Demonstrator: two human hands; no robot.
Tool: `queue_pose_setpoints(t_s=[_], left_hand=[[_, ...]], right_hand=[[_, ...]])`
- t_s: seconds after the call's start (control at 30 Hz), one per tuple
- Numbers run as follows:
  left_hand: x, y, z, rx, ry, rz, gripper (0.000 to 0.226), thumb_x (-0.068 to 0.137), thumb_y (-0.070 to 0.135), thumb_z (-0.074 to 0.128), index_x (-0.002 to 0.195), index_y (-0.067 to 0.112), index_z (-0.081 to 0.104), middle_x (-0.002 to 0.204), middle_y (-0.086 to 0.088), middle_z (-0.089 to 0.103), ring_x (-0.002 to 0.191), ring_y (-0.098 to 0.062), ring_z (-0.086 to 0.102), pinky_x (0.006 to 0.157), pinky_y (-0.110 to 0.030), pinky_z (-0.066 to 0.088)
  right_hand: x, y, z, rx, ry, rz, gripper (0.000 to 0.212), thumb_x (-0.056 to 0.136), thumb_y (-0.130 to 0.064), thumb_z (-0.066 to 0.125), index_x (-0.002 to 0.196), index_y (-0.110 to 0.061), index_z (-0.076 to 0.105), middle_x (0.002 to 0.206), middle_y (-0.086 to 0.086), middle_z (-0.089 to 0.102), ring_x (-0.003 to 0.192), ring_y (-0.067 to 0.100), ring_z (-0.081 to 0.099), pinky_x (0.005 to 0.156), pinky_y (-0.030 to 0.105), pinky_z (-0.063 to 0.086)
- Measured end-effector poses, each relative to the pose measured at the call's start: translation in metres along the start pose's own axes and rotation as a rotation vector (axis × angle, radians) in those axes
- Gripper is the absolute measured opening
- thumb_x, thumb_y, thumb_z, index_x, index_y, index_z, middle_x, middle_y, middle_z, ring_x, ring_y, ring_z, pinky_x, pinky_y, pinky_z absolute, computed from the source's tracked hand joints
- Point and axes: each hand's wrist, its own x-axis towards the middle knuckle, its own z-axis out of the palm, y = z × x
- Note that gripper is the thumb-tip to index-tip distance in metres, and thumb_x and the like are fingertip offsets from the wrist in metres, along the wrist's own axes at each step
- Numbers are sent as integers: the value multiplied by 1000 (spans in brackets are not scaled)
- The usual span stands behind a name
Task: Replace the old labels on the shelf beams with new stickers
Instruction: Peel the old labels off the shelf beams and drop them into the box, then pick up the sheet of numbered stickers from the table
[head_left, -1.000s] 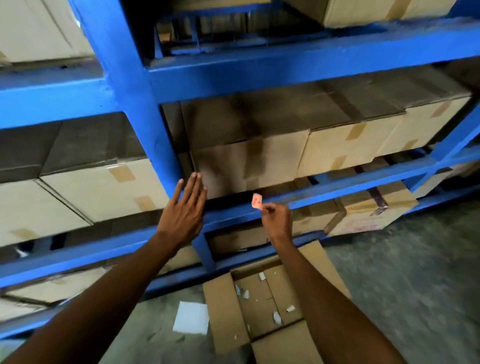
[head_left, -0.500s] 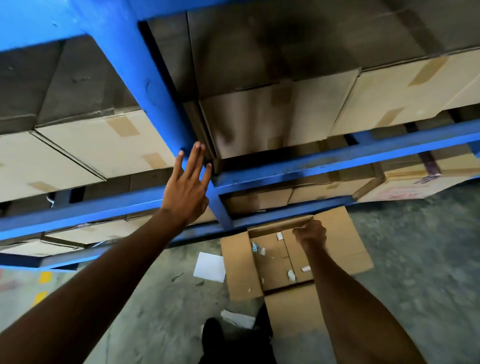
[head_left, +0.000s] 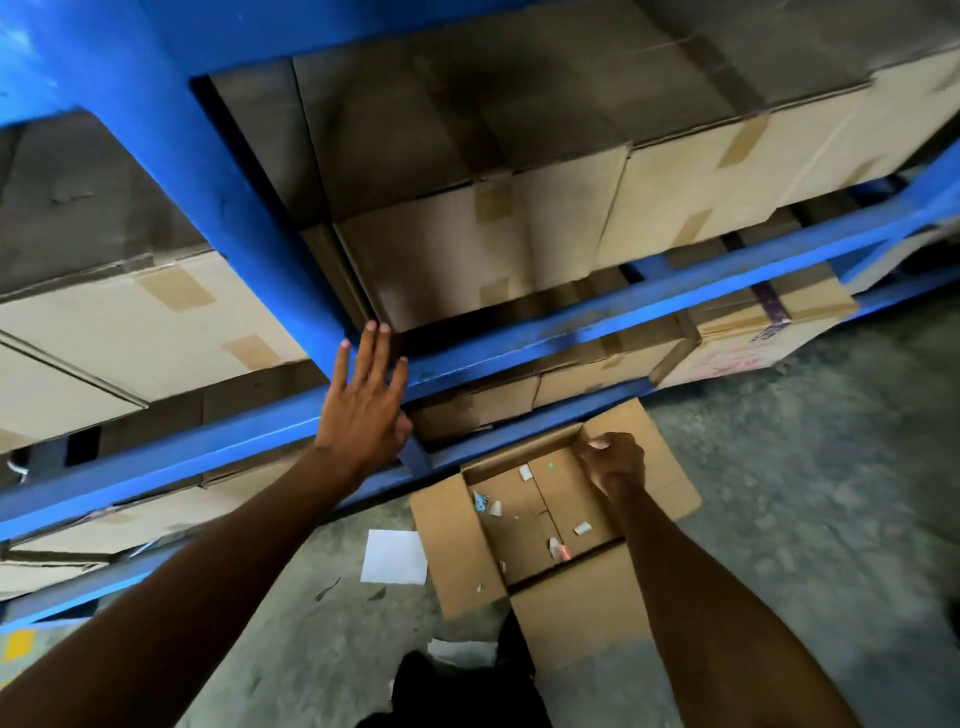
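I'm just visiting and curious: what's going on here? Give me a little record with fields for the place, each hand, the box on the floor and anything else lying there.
place: blue shelf rack stacked with taped cartons, concrete floor
left hand: open, fingers spread flat against the rack where upright meets beam
right hand: loosely curled above the open box, nothing visibly held
open box: cardboard, flaps out, scattered small paper scraps inside
floor item: white sheet beside the box
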Motion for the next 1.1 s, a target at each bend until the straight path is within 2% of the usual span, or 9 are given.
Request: queue_pose_setpoints(t_s=[0.1, 0.2, 0.37, 0.47, 0.53, 0.7, 0.83, 1.0, 1.1], left_hand=[[4, 21, 1, -129, -50, 129, 69, 87, 41, 49, 146, 14, 25, 158, -20, -3, 146, -33, -9, 118, -48, -2], [6, 49, -5, -218, -46, 279, 66, 92, 44, 44, 146, 14, 23, 159, -16, -2, 147, -30, -9, 118, -47, -3], [-14, 104, -26, -315, -28, 572, 61, 95, 45, 36, 146, 14, 23, 159, -11, 10, 147, -27, -1, 118, -45, 3], [-45, 154, -45, -333, 14, 765, 59, 94, 44, 40, 144, 15, 28, 157, -10, 19, 146, -26, 8, 117, -43, 11], [-69, 184, -55, -374, 2, 845, 59, 93, 42, 43, 144, 15, 30, 156, -9, 22, 146, -26, 10, 117, -42, 13], [-155, 268, -77, -480, -20, 1107, 57, 94, 40, 45, 142, 11, 34, 153, -12, 31, 144, -26, 20, 115, -37, 22], [-239, 324, -87, -573, -86, 1343, 56, 95, 36, 47, 143, 10, 35, 151, -11, 37, 141, -24, 29, 112, -34, 25], [-324, 370, -76, -548, -136, 1551, 56, 97, 38, 42, 146, 14, 29, 155, -6, 28, 144, -19, 23, 115, -26, 18], [-372, 394, -69, -505, -133, 1672, 55, 97, 37, 41, 146, 13, 30, 155, -6, 28, 145, -19, 22, 115, -26, 18]], right_hand=[[-22, 12, -15, 11, 53, -59, 25, 85, -20, 63, 106, -6, 65, 112, 17, 67, 103, 31, 62, 88, 37, 49], [-55, 28, -31, -25, 124, -72, 45, 83, -28, 64, 124, -11, 55, 122, 14, 63, 111, 29, 58, 96, 39, 46], [-127, 64, -60, -119, 283, 4, 53, 84, -29, 60, 133, -17, 46, 132, 14, 56, 121, 32, 51, 102, 41, 41], [-182, 100, -80, -146, 432, 37, 57, 84, -34, 59, 136, -18, 42, 140, 9, 49, 129, 29, 43, 108, 42, 33], [-215, 123, -88, -135, 503, 49, 58, 84, -34, 59, 137, -18, 41, 143, 9, 46, 131, 29, 41, 108, 42, 33], [-306, 207, -111, -96, 666, 230, 56, 86, -32, 56, 138, -17, 39, 145, 9, 43, 128, 30, 43, 105, 38, 35], [-383, 289, -122, -82, 833, 427, 48, 87, -29, 54, 131, -14, 47, 132, 13, 54, 120, 32, 48, 99, 39, 37], [-455, 360, -117, 26, 1035, 632, 43, 84, -18, 56, 125, -11, 53, 126, 15, 57, 118, 34, 48, 99, 40, 36], [-494, 399, -110, 76, 1040, 802, 44, 84, -16, 52, 127, -10, 50, 128, 15, 55, 119, 35, 46, 100, 40, 34]])
